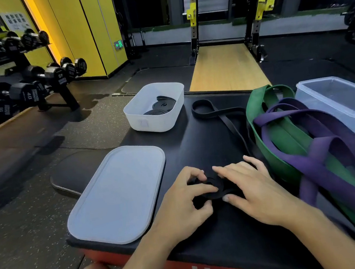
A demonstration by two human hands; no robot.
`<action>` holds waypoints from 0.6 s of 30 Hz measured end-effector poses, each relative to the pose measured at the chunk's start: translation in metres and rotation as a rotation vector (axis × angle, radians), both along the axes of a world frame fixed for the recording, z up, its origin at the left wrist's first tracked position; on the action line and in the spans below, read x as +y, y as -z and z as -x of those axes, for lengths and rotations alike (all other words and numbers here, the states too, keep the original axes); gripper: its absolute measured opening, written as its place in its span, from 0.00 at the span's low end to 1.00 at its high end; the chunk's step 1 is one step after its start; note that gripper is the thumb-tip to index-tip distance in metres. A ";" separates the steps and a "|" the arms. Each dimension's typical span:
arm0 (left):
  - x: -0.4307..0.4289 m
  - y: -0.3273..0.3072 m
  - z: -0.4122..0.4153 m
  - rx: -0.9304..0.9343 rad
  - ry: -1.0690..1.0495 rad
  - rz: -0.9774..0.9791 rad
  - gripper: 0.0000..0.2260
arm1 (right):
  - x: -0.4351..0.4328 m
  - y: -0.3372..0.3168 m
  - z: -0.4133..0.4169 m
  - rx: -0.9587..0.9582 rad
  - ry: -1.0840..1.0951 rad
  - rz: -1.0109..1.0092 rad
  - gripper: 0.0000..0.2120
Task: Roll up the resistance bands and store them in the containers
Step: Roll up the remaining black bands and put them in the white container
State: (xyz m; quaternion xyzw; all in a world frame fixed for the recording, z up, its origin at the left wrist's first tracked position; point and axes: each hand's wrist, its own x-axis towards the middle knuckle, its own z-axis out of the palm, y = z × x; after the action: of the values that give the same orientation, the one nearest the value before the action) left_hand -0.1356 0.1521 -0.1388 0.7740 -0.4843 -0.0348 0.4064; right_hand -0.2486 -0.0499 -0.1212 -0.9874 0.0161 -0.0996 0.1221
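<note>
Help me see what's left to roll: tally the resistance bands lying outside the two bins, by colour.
Black flat rubber band, partly coiled: 1
Wide green rubber band: 1
Purple rubber bands: at least 1, too tangled to separate
Total: at least 3
</note>
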 end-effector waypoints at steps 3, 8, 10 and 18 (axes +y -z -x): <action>0.000 0.000 -0.001 0.042 0.019 0.005 0.13 | 0.004 -0.006 0.000 0.048 0.018 0.030 0.33; -0.001 -0.002 0.000 -0.053 -0.039 0.001 0.13 | 0.002 -0.016 -0.009 0.160 0.009 -0.045 0.32; -0.001 -0.003 0.000 0.008 -0.050 -0.001 0.14 | 0.000 -0.016 -0.009 0.097 0.028 -0.087 0.30; 0.000 -0.011 -0.003 0.162 -0.131 0.144 0.21 | 0.023 0.004 -0.016 -0.118 0.178 -0.056 0.34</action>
State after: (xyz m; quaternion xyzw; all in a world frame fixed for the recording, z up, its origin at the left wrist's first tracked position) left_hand -0.1328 0.1517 -0.1281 0.7675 -0.3996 -0.0358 0.5000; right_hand -0.2326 -0.0268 -0.1248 -0.9706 0.0992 -0.1676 0.1412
